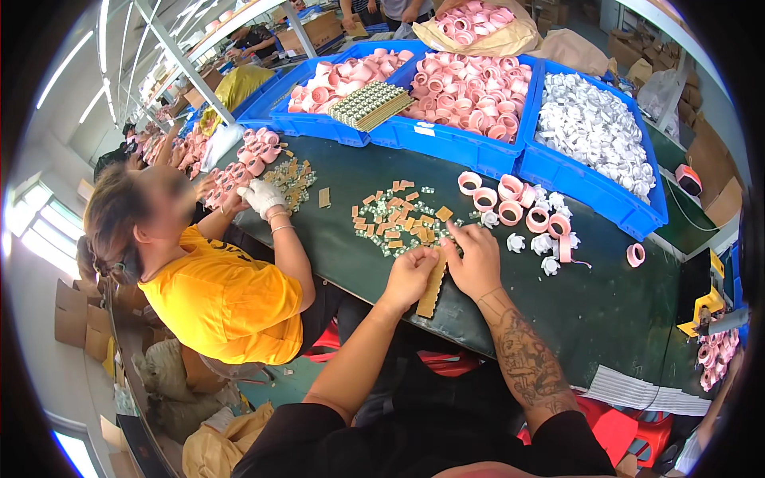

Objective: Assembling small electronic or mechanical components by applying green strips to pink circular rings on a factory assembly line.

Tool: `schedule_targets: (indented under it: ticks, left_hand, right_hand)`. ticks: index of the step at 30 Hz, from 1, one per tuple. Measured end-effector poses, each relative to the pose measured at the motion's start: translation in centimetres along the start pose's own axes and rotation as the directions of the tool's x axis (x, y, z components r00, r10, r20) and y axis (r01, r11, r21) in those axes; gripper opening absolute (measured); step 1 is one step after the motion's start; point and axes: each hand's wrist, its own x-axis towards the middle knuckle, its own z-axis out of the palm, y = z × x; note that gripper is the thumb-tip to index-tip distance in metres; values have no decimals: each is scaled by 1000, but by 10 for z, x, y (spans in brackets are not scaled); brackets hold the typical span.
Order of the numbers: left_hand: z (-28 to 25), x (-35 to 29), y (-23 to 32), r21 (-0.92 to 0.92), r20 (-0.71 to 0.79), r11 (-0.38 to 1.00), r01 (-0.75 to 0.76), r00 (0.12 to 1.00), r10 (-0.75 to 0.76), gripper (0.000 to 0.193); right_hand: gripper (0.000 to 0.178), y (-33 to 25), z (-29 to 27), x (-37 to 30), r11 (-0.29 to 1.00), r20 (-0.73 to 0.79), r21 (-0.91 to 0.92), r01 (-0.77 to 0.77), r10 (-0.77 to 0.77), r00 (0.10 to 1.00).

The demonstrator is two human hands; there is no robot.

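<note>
A narrow tan strip with notched edges [431, 293] stands out from between my hands, its near end pointing toward the table's front edge. My left hand [409, 279] pinches it near the far end, the fingers curled. My right hand [476, 256] is closed at the same end, its thumb beside my left thumb; the fingers partly hide the grip. Just beyond my right fingertips is a small tan square piece [444, 213]. A loose heap of small tan and green-white board pieces [390, 217] spreads on the dark green table [550, 307] ahead of my left hand.
Pink rings [510, 212] and white flower-shaped parts [542, 244] lie right of the heap. Blue bins [470, 151] of pink and white parts line the back, with stacked strips [370, 106] across two rims. A co-worker in a yellow shirt [227, 283] sits close on my left.
</note>
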Motion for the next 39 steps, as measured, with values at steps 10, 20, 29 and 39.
schedule_targets:
  ticks: [10, 20, 29, 39]
  left_hand:
    - [-4, 2, -5, -134, 47, 989, -69, 996, 76, 20]
    - [3, -2, -5, -70, -89, 989, -132, 988, 126, 22]
    - [-10, 5, -11, -214, 32, 974, -74, 996, 82, 17]
    - [2, 0, -6, -82, -32, 988, -132, 991, 130, 15]
  right_hand:
    - [22, 2, -3, -4, 991, 274, 107, -87, 54, 960]
    - [37, 0, 0, -7, 979, 0, -200, -30, 31, 1000]
    - [23, -5, 0, -6, 987, 156, 136, -82, 60, 986]
    - [16, -10, 0, -4, 998, 70, 61, 22, -26, 997]
